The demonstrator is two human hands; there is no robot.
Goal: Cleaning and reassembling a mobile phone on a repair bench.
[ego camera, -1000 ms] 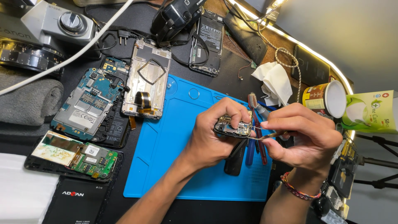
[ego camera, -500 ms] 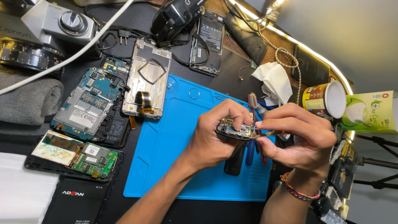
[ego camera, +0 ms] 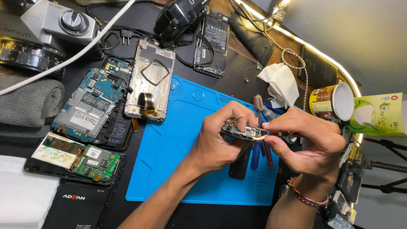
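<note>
Head view, held part: a small dark phone assembly (ego camera: 239, 130) is raised just above the blue repair mat (ego camera: 178, 140), near the mat's right edge.
Head view, left hand: the left hand (ego camera: 220, 142) is closed around the assembly from the left and below, fingers curled over its top edge and thumb underneath.
Head view, right hand: the right hand (ego camera: 311, 142) is pinched shut on a thin, pale tool (ego camera: 259, 137), thumb and forefinger together; its tip meets the assembly's right end.
Head view, key relation: the assembly's long axis runs roughly left to right, tilted slightly down to the right. Its free end points at the right hand, so the right hand is nearer the working end, while the left one carries the weight.
Head view, under the hands: red and blue tool handles (ego camera: 260, 152) and a dark handle lie on the mat.
Head view, left of the mat: a silver phone frame (ego camera: 150, 80), a blue circuit board (ego camera: 91, 106) and a green board (ego camera: 95, 161) rest on the dark worktop (ego camera: 237, 76).
Head view, right: a crumpled tissue (ego camera: 280, 82) and a tipped cup (ego camera: 333, 101).
</note>
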